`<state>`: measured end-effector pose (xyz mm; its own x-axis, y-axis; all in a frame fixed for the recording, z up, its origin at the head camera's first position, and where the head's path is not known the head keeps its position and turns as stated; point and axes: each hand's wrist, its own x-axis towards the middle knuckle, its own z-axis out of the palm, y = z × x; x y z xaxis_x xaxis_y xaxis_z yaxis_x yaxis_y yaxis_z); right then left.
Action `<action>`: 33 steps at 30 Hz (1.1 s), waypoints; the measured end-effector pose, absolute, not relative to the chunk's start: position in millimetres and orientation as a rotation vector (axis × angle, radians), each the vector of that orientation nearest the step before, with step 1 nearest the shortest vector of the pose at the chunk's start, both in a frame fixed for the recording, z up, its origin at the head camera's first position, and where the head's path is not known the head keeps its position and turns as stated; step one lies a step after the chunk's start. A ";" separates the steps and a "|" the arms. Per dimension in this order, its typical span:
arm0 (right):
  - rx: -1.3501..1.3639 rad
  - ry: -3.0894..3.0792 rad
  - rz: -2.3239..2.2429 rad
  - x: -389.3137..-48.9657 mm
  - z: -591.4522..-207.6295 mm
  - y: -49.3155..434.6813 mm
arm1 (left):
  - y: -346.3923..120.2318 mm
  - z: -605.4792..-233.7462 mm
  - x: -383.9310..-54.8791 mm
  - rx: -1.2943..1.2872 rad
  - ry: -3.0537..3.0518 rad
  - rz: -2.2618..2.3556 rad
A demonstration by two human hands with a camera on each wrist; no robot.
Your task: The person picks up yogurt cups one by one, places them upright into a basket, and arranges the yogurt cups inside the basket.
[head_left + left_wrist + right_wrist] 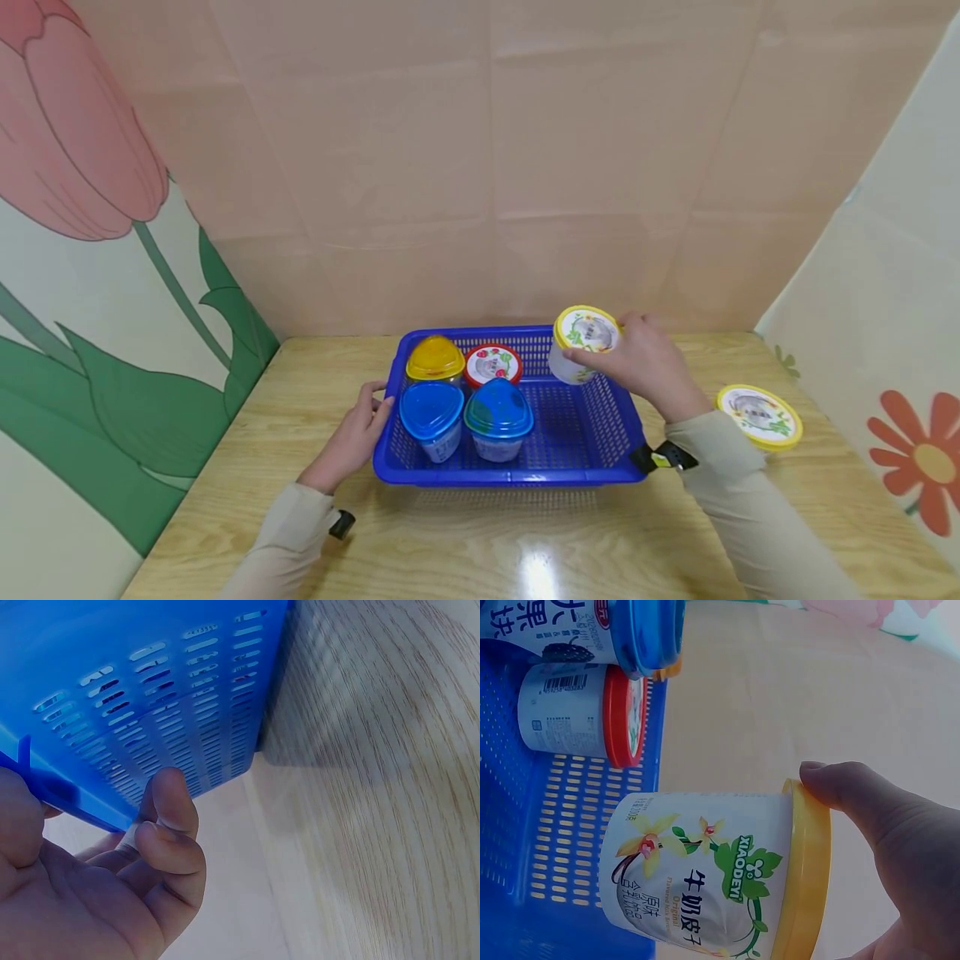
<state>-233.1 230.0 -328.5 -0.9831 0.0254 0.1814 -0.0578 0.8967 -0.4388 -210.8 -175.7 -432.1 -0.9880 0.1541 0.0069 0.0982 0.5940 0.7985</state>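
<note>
My right hand [651, 367] grips a white paper tub with a yellow lid [573, 362] by the lid, above the right back part of the blue basket [510, 477]. In the right wrist view the tub [697, 862] lies tilted sideways and shows printed flowers, and my thumb presses the lid's edge. My left hand [348, 440] holds the basket's left rim, its fingers curled below the rim in the left wrist view. Inside the basket stand two blue-lidded cups [432, 410], a yellow-lidded cup [435, 358] and a red-lidded tub [492, 365].
Another yellow-lidded tub [759, 417] stands on the wooden table [330, 550], right of the basket and beside my right forearm. A pink-beige backdrop [487, 167] rises behind the table, with flower-printed panels at both sides.
</note>
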 end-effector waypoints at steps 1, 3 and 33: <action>0.025 -2.880 0.673 -233.5 -329.1 229.6 | -175.4 -431.8 -210.7 0.213 2.748 1.368; 0.029 -2.881 0.669 -234.5 -330.2 228.9 | -175.1 -431.5 -210.7 0.214 2.747 1.367; 0.026 -2.921 0.684 -260.6 -353.3 216.6 | -176.9 -434.9 -211.6 0.249 2.763 1.376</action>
